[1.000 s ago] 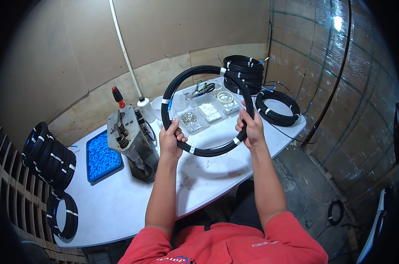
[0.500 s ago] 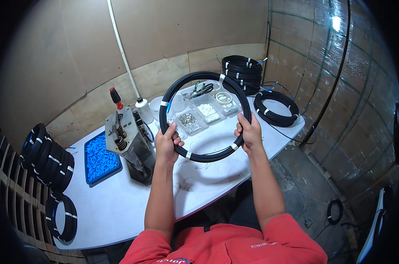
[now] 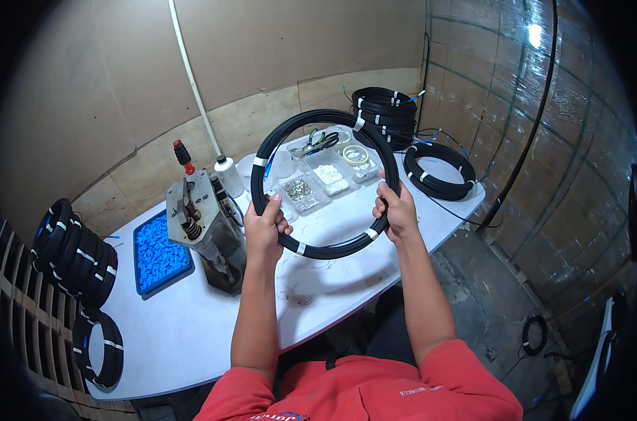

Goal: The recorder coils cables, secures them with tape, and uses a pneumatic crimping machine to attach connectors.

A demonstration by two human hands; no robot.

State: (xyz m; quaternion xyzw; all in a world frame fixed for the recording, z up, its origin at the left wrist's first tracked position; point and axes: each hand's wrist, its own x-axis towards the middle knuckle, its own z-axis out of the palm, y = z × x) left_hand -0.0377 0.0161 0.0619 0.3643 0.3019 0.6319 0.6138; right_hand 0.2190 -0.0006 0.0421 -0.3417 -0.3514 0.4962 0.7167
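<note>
A coil of black cable, bound with several white tape bands, is held up over the white table. My left hand is closed round its left side, thumb on the near face. On the right side my right hand grips it the same way. A blue connector end shows along the coil's left inner edge. Seen through the ring are clear plastic bins, one with small metal parts and one with white pieces.
Left of my arms stand a metal hand press and a blue tray of small blue parts. Stacked cable coils sit at the far left, with more coils at the back right. A white bottle is behind the press.
The coil's top has shifted slightly up and to the left, and its tilt differs a little. Both hands keep their grip.
</note>
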